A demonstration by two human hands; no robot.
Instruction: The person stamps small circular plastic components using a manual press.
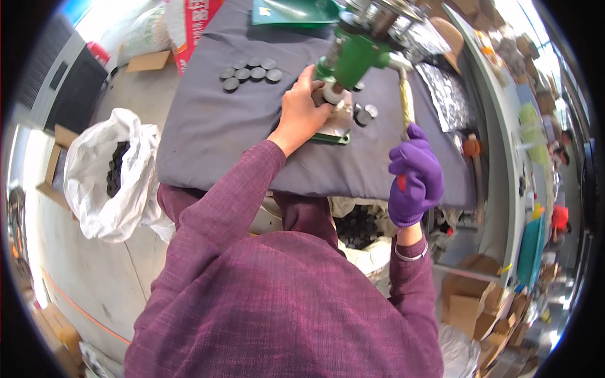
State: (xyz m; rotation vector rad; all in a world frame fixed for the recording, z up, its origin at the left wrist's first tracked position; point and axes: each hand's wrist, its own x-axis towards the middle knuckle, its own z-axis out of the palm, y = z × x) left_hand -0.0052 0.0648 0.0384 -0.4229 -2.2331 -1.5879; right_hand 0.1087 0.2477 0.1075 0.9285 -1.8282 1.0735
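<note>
My bare left hand (302, 113) is at the green hand press (359, 60), its fingers curled around the spot under the ram's pale round tip (333, 93). Whatever those fingers pinch there is hidden. The green base (331, 138) of the press shows just below the hand. In a purple glove, my right hand (416, 173) is closed around the lower end of the press's lever (406, 94), a bit of red showing at the palm. Close to the press on its right lie a few small dark round caps (364, 116).
Several dark round caps (257, 74) sit in a group on the grey cloth-covered table (214, 138). A green tray (296, 12) is at the far edge. A white sack (104, 189) with black pieces stands left. More black pieces (358, 228) fill a bag below the table edge.
</note>
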